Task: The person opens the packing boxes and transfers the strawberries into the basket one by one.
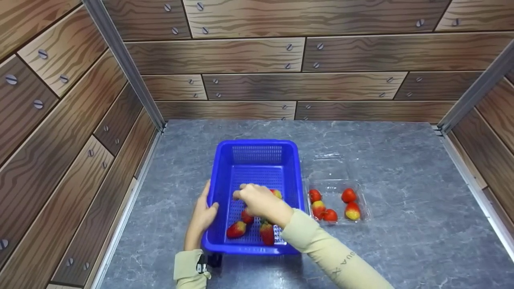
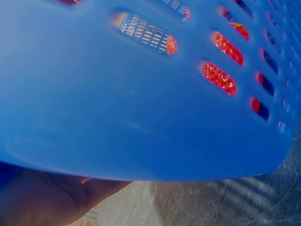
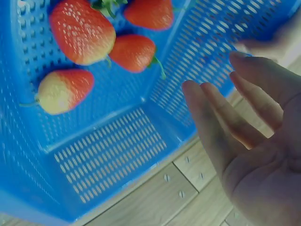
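A blue plastic basket point(image 1: 257, 171) with slotted walls is gripped by my left hand point(image 1: 200, 216) at its left side, thumb on the rim and fingers along the outer wall. Over the basket is my right hand point(image 1: 259, 200); the right wrist view shows its fingers loosely spread and holding nothing. Several strawberries lie in the basket, among them a red-and-yellow strawberry point(image 3: 65, 91) and a big red strawberry point(image 3: 82, 32). In the head view, the right hand and forearm hide part of the basket floor. Red fruit shows through the slots of the basket wall point(image 2: 141, 108) in the left wrist view.
To the right of the basket, a clear plastic punnet point(image 1: 336, 188) stands with its lid point(image 1: 329, 164) folded back; several strawberries lie inside, including a red-and-yellow strawberry point(image 1: 352, 211). Wood-patterned walls point(image 1: 305, 86) with metal posts enclose the grey marbled table point(image 1: 413, 192).
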The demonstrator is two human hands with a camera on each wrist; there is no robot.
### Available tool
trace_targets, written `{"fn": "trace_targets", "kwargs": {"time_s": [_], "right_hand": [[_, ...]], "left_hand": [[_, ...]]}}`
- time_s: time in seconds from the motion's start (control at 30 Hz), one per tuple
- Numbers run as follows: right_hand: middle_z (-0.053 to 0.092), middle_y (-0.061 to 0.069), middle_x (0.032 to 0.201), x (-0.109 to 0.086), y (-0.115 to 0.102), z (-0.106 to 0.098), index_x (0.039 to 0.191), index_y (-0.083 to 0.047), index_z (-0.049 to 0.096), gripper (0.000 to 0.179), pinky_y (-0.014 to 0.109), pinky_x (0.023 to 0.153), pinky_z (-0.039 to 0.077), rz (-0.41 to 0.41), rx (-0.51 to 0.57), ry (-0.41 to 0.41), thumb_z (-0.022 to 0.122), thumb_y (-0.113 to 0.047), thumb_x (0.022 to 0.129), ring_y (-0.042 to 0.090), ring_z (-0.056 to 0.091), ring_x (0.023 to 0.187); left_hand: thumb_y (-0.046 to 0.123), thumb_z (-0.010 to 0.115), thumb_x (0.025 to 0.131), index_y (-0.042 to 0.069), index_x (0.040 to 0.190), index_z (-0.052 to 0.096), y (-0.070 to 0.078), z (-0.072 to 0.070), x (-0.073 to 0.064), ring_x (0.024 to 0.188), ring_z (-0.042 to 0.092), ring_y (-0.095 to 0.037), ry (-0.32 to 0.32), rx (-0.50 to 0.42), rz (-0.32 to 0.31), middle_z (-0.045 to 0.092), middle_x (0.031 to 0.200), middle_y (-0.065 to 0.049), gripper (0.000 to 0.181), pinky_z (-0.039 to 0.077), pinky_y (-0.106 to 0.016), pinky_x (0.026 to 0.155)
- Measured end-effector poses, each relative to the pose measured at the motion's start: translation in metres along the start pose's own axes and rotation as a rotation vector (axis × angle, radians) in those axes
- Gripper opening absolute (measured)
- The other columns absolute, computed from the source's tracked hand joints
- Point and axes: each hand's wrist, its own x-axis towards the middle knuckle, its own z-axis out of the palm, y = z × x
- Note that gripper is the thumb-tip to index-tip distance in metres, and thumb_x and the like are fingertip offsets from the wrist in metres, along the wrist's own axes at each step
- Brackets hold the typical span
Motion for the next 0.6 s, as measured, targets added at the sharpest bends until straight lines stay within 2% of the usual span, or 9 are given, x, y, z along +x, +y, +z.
{"fn": "trace_targets", "kwargs": {"time_s": [0.17, 0.33, 0.53, 0.6], "right_hand": [[0.068, 0.009, 0.104, -0.006, 0.006, -0.017, 0.109, -0.010, 0.074, 0.036, 0.040, 0.074, 0.059, 0.017, 0.056, 0.031, 0.075, -0.001, 0.075, 0.028, 0.067, 0.090], [0.068, 0.009, 0.107, -0.017, 0.017, -0.033, 0.112, -0.011, 0.073, 0.035, 0.041, 0.081, 0.058, 0.064, 0.126, 0.051, 0.078, -0.006, 0.078, 0.028, 0.066, 0.095], [0.070, 0.008, 0.109, -0.035, 0.039, -0.051, 0.112, -0.011, 0.073, 0.037, 0.042, 0.084, 0.056, 0.154, 0.193, 0.100, 0.077, -0.005, 0.076, 0.027, 0.066, 0.099], [0.070, 0.008, 0.109, -0.043, 0.047, -0.056, 0.113, -0.011, 0.072, 0.037, 0.043, 0.085, 0.056, 0.192, 0.213, 0.110, 0.077, -0.006, 0.077, 0.026, 0.066, 0.099]], "left_hand": [[-0.012, 0.049, 0.084, 0.004, 0.157, 0.025, 0.000, -0.001, -0.001, 0.136, 0.037, -0.047, -0.002, 0.002, -0.016, 0.027, 0.157, -0.026, 0.078, 0.032, -0.058, 0.112], [-0.013, 0.050, 0.083, 0.004, 0.156, 0.026, -0.002, 0.000, 0.000, 0.135, 0.038, -0.047, 0.007, 0.023, -0.015, 0.028, 0.156, -0.027, 0.079, 0.033, -0.058, 0.111], [-0.012, 0.050, 0.084, 0.005, 0.157, 0.025, -0.002, 0.000, 0.000, 0.138, 0.035, -0.046, -0.001, 0.031, -0.024, 0.025, 0.159, -0.024, 0.079, 0.030, -0.058, 0.113], [-0.012, 0.050, 0.084, 0.006, 0.157, 0.026, -0.002, 0.000, 0.001, 0.137, 0.037, -0.046, 0.006, 0.037, -0.019, 0.028, 0.157, -0.025, 0.079, 0.031, -0.058, 0.112]]}}
